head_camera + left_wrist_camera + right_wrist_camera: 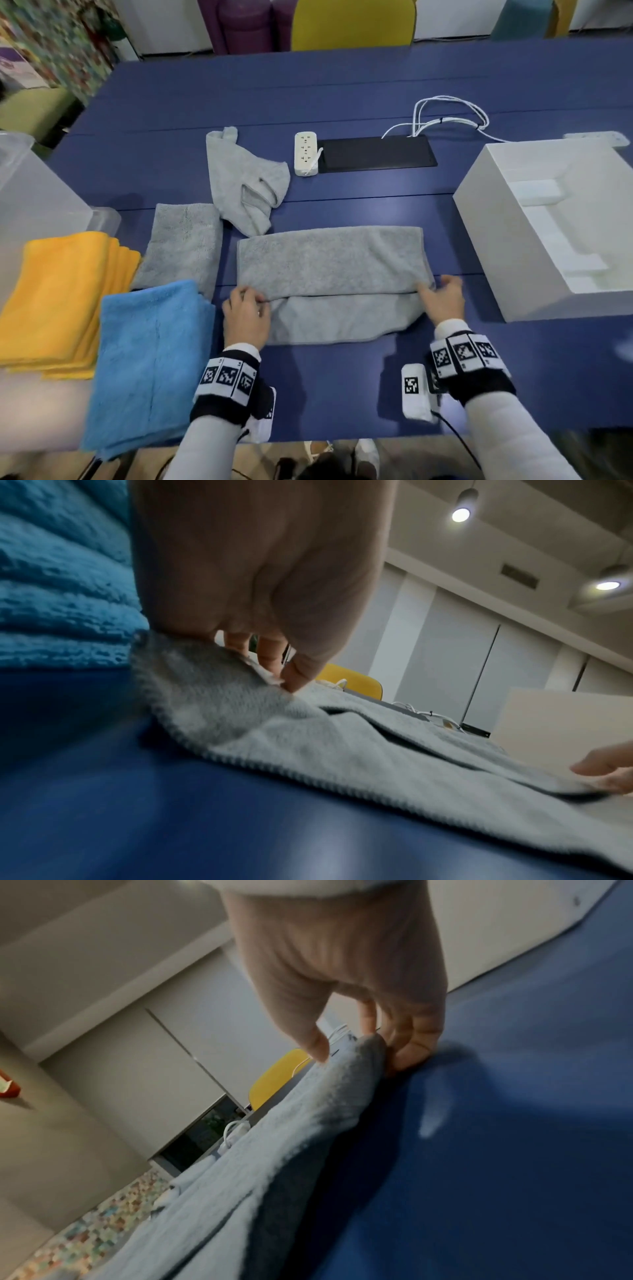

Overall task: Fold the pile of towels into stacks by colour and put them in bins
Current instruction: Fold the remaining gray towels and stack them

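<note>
A grey towel [329, 263] lies spread on the blue table, its far half folded toward me over the near half. My left hand [248, 308] pinches the folded edge at the left corner [270, 679]. At the right corner, my right hand [442, 294] pinches the same edge [366, 1047]. A folded grey towel [185, 240] lies to the left, and a crumpled grey towel [243, 181] lies behind. Folded blue towels [150, 359] and a stack of yellow towels [65, 298] sit at my left. A white bin [548, 222] stands at the right.
A white power strip [306, 154] and a black panel [376, 154] with white cables [448, 113] lie past the towels. A translucent bin [30, 192] stands at the far left. Chairs line the table's far side.
</note>
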Demonstrator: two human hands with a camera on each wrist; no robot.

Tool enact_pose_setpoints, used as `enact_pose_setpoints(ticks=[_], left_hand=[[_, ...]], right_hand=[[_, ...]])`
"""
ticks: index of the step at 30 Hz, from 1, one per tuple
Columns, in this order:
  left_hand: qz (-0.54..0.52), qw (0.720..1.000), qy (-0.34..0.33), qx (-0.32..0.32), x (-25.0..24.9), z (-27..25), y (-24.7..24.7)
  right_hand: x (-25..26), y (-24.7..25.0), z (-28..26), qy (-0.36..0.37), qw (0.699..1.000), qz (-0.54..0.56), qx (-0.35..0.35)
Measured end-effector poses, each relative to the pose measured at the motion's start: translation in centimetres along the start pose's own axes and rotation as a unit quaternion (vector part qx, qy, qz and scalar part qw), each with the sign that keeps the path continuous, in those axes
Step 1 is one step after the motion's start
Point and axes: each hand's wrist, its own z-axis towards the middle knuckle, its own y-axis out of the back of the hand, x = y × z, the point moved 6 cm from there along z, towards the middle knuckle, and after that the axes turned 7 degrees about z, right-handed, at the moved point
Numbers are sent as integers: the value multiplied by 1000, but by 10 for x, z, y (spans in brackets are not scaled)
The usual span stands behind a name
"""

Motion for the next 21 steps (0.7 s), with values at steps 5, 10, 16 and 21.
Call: enact_pose_setpoints(ticks=[5,10,16,21], left_hand=[[-28,999,-5,-33,4,-17,-3],[-125,988,70,-50,21,-38,0],[-11,998,59,-17,21,-41,6],[27,995,32,-85,6,-23,11]], right_hand=[[2,0,0,44,985,-24,165],[-3,27,2,53,966,-215,138],[-2,38,-15,91,893,-439,40],[10,28,-19,142,933,-331,-22]])
